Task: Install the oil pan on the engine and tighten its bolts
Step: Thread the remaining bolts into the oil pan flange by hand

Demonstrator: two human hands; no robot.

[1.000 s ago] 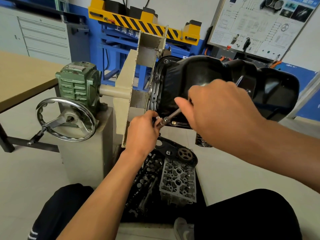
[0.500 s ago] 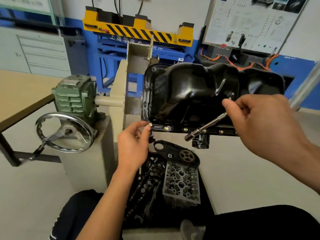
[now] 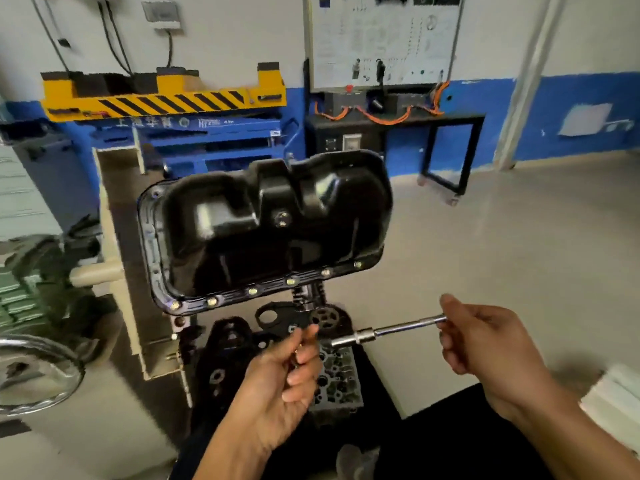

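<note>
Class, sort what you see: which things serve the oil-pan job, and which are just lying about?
Job: oil pan; bolts; wrench in right hand.
Lying about: cylinder head; handwheel; yellow lift; wall chart.

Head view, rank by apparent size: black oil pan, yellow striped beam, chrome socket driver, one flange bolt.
Largest to smallest:
1. glossy black oil pan
2. yellow black-striped beam, farther back, so true size unsure
3. chrome socket driver
4. brass-coloured flange bolt
</note>
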